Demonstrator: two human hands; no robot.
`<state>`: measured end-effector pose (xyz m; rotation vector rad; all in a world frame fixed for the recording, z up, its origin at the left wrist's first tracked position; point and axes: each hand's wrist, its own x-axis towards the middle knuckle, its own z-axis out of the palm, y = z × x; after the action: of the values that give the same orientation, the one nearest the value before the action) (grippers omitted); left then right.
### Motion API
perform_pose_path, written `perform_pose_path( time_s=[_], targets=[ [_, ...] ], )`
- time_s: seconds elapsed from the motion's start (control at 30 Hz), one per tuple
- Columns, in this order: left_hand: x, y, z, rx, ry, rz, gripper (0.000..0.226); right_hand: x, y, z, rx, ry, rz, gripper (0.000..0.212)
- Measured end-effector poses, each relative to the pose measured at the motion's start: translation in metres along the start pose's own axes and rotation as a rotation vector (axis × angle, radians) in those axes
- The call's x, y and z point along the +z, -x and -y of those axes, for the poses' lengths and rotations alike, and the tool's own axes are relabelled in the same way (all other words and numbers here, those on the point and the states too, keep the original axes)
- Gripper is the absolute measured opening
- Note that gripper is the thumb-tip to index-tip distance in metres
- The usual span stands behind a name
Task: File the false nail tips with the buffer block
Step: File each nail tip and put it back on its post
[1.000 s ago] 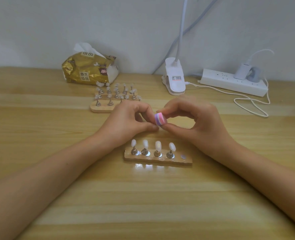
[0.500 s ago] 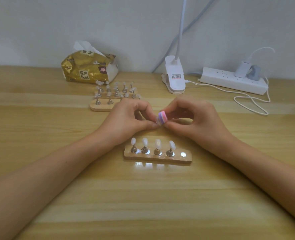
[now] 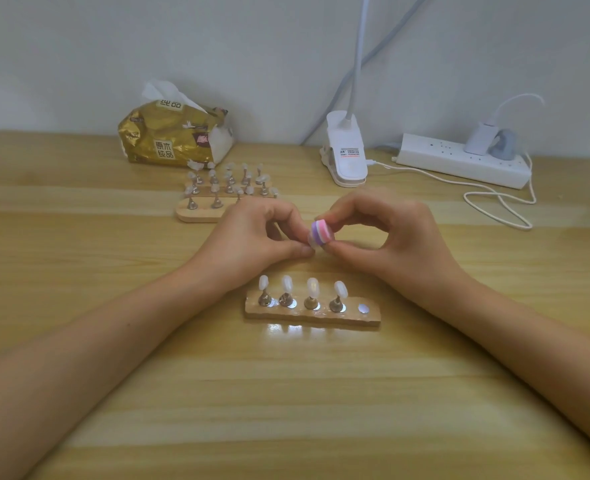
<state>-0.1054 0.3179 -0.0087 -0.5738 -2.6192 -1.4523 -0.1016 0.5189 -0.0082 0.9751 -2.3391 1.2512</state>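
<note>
Little had shifted in half a second; I saw the buffer block turn slightly. Four nail tips stood on the wooden strip. Just behind that strip, the right hand kept a tight grip on the block, thumb against forefinger, while the left hand pinched a clear tip against it. Farther behind the strip, a second holder and a tissue pack sat on the bench.

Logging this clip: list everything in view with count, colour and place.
buffer block: one, pink-purple, pinched by right hand
loose nail tip: one, translucent, at the block, pinched by left hand
near stand: one, wood, front centre, four whitish tips
far stand: one, wood, behind hands, many tips
tissue pack: one, gold, back left
clip lamp: one, white, back centre
power strip: one, white, back right
table: one, light wood
hands: two, bare, centre
</note>
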Motion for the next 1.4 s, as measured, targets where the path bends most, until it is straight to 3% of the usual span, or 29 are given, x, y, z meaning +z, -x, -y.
perform_pose_path(
  time_s=[1.4],
  targets=[
    [0.0003, -0.0001, 0.0025, 0.012, -0.023, -0.012, 0.019, 0.0008, -0.0015, 0.0012, -0.014, 0.053, -0.001, 0.010]
  ],
)
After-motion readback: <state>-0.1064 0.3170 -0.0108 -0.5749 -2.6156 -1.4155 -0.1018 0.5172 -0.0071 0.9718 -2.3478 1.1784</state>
